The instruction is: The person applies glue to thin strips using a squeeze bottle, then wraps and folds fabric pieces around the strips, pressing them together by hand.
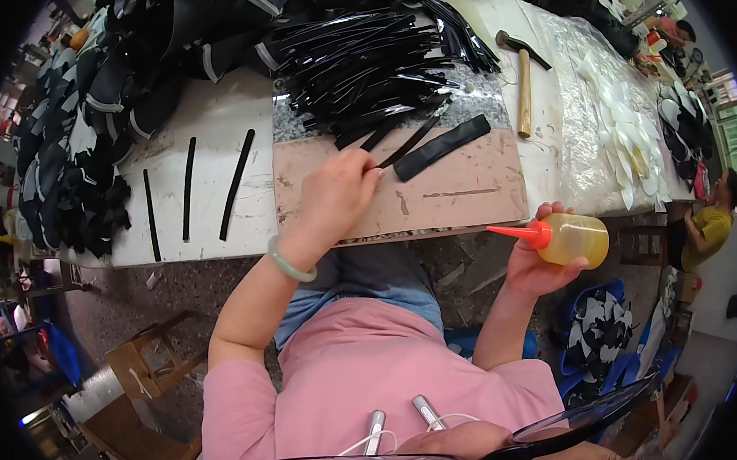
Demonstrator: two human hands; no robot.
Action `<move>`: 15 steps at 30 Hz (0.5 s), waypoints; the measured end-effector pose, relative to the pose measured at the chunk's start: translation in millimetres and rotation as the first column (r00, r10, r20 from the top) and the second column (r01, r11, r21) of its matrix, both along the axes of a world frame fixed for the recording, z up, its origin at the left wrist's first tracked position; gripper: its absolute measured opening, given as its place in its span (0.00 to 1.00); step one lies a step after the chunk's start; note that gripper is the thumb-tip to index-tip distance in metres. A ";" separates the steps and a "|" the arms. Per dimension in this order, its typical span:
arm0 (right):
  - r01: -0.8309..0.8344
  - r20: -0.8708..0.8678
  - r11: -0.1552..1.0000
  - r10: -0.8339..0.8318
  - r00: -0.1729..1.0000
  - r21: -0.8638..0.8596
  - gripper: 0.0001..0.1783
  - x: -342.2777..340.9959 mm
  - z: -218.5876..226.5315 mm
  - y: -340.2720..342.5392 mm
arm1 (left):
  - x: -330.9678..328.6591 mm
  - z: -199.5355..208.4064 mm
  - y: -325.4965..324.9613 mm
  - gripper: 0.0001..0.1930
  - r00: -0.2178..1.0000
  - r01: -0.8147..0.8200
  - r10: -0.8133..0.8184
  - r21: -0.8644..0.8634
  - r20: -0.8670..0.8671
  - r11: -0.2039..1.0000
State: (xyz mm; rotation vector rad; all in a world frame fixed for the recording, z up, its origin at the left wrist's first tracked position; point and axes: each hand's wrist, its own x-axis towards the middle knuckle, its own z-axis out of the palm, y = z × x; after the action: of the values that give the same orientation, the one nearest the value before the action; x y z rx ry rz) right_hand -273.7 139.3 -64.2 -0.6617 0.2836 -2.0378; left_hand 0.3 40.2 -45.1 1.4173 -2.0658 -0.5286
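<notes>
My left hand (340, 190) is closed over the tan board (467, 204), its thumb and fingertips pinching the near end of a thin black strip (414, 140). Beside that strip lies a wider flat black strip (443, 149), slanting up to the right. In my right hand (533, 267), off the table's front edge, is a squeeze bottle (581, 240) of yellowish liquid. The bottle is tipped on its side, and its red pointed nozzle aims left toward the board's edge. Behind the board a large heap of shiny black strips (360, 64) covers part of a speckled slab.
Three narrow black strips (190, 189) lie apart on the left of the table. Dark cut pieces (74, 187) pile up at the far left. A hammer (524, 88) and white pieces (630, 133) on plastic lie right. A blue basket (595, 335) stands below; another person (710, 225) is at far right.
</notes>
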 end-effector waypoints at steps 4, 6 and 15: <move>-0.027 -0.031 0.999 0.028 0.999 0.026 0.45 11.9 -4.0 -0.2 | 36.5 14.1 36.7 0.08 0.893 0.025 0.214 0.519 -0.396 0.854; -0.071 -0.037 0.996 0.073 0.997 0.059 0.46 26.7 -10.2 -3.7 | 55.7 15.1 63.3 0.09 0.732 0.050 0.480 0.741 -0.483 0.670; -0.377 -0.347 0.924 0.373 0.861 0.057 0.48 101.0 -23.5 -12.3 | 65.1 -7.0 122.8 0.11 0.432 0.126 0.717 0.824 -0.547 0.553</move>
State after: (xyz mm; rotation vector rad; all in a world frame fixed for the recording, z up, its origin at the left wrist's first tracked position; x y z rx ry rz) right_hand -172.7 127.1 -87.7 -1.0106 0.3201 -1.5421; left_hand 65.4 163.0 -52.1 1.4364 -0.5846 -1.7128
